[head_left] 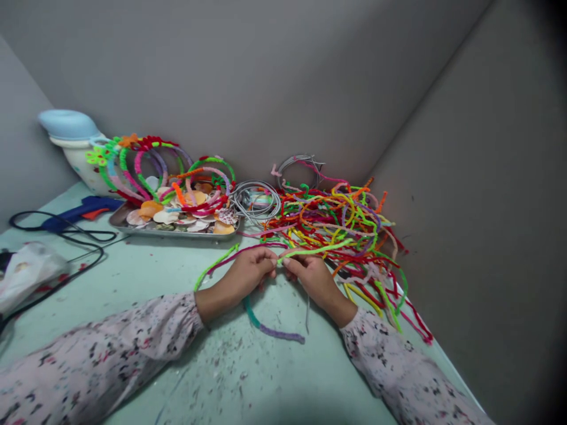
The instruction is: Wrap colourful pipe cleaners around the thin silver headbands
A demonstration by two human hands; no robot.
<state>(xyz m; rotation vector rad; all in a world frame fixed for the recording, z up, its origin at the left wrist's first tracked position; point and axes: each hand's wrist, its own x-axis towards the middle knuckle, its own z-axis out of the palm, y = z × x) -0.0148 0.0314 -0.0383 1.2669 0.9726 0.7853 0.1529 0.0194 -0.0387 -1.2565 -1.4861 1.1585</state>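
Observation:
My left hand (245, 271) is closed in a pinch near the middle of the table. It grips a wire hoop partly wrapped in fuzzy pipe cleaner; a teal and purple stretch (277, 333) curves out below it, and a bare grey wire end (307, 316) hangs beneath the right fingers. Thumb and finger of my right hand (314, 280) pinch a lime green pipe cleaner (321, 249) right beside the left fingertips. Its loose length points right, over the pile. Lime and dark pink lengths (215, 267) show behind my left wrist; whether they join the hoop is hidden.
A metal tray (177, 233) of seashells and finished colourful hoops stands at the back left, by a blue glue gun (73, 215), its black cord and a blue-lidded container (73, 127). Coiled grey wire (257, 200) and a tangled pipe cleaner pile (341, 218) lie at the back right.

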